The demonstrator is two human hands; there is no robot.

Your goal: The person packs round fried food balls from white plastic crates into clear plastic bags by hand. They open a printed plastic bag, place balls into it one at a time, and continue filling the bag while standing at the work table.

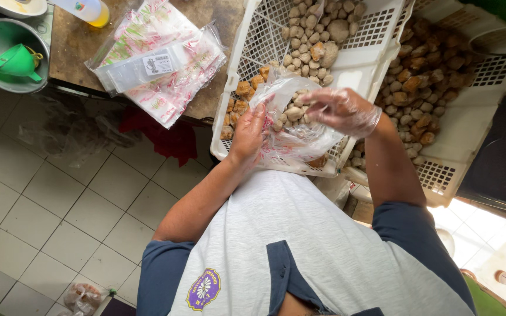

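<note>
I am holding a clear plastic bag (300,131) open over the near corner of a white slotted crate (358,67), my left hand (248,133) pinching its printed edge with fingers closed on the film. My right hand (342,110), wearing a thin clear glove, is hovering at the bag's mouth with fingers loosely curled; I cannot tell whether it is holding any pieces. The bag is carrying a small clutch of pale round balls (293,112) and looks only partly filled. Plenty is waiting in the crate: more pale balls (314,35) heaped at the far end and brown fried cubes (242,90) just beside the bag. A second crate (440,76) to my right is also holding a mix. A stack of empty printed bags (159,61) is lying on the table (77,41), unused.
</note>
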